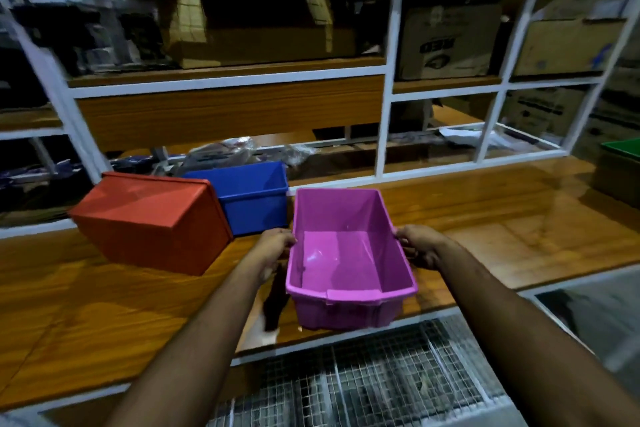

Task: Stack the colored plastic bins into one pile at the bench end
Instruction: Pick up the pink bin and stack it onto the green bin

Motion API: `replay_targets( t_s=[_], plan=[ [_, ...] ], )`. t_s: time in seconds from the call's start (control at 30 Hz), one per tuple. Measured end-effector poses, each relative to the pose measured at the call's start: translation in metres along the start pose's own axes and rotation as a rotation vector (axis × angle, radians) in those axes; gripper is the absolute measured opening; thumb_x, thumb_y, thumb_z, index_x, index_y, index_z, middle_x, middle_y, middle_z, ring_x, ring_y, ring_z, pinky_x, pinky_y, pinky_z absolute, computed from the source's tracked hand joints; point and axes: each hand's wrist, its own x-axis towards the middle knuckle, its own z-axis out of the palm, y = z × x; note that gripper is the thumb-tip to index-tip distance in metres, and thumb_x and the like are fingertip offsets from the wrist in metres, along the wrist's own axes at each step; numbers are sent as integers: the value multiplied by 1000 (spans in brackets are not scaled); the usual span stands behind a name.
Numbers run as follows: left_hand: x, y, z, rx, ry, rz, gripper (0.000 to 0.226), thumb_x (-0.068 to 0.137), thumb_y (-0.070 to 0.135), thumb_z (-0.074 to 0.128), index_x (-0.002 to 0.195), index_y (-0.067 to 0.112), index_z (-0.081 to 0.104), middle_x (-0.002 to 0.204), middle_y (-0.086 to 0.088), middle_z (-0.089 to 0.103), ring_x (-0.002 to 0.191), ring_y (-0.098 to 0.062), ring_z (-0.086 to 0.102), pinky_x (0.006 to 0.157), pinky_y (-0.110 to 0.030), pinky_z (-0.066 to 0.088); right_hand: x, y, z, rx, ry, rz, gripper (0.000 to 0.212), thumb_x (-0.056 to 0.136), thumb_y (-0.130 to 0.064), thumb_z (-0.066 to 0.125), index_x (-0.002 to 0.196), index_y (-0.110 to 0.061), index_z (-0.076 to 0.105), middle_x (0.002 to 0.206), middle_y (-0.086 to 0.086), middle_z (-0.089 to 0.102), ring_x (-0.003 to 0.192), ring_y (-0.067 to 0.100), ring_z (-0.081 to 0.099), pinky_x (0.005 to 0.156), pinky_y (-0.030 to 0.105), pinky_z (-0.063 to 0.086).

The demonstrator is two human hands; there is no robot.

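Observation:
A pink plastic bin (346,253), open side up and empty, is at the front edge of the wooden bench (502,218). My left hand (273,248) grips its left rim and my right hand (420,246) grips its right rim. To the left, a red bin (149,218) lies upside down and tilted on the bench. Behind it a blue bin (252,198) stands upright, touching the red one. At the far right edge a green bin (623,149) is partly in view.
White metal shelving (384,80) with cardboard boxes (450,42) rises behind the bench. Plastic-wrapped items (225,152) lie on the shelf behind the blue bin. A wire mesh rack (374,381) sits below the bench front.

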Motion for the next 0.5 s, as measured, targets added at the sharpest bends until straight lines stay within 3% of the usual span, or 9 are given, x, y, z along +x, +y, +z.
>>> replay_targets(
  t_s=[0.1,0.17,0.23,0.37,0.5],
  plan=[
    [7,6,36,30,-120,10,17,87,5,50,93,13,64,71,-8,57,57,-18,51,50,-25,36,-22,14,-39,139,99,6,29,96,-18,47,69,-16,58,48,-4,61,39,8,56,42,19,46],
    [9,12,71,54,-207,19,21,87,3,49,98,12,63,68,-6,57,53,-16,50,45,-21,36,-39,27,-76,182,166,4,26,95,-23,49,71,-17,59,52,-8,63,48,8,58,50,21,45],
    [7,19,113,66,-296,25,23,88,2,48,100,10,65,67,-4,62,53,-15,54,43,-21,40,-61,40,-118,252,247,-18,24,96,-24,50,74,-18,59,52,-9,63,50,8,59,49,18,45],
    [-9,32,210,64,-465,45,25,88,1,48,96,13,68,76,-7,65,62,-17,55,57,-27,44,-116,70,-201,386,390,-70,21,97,-18,52,79,-14,61,53,-6,66,42,4,61,41,17,50],
    [-39,46,323,87,-648,45,25,89,2,50,104,11,67,82,-8,64,63,-16,55,50,-22,40,-177,103,-295,508,476,-149,16,97,-11,51,86,-11,63,59,5,67,48,11,60,51,24,54]
  ],
)
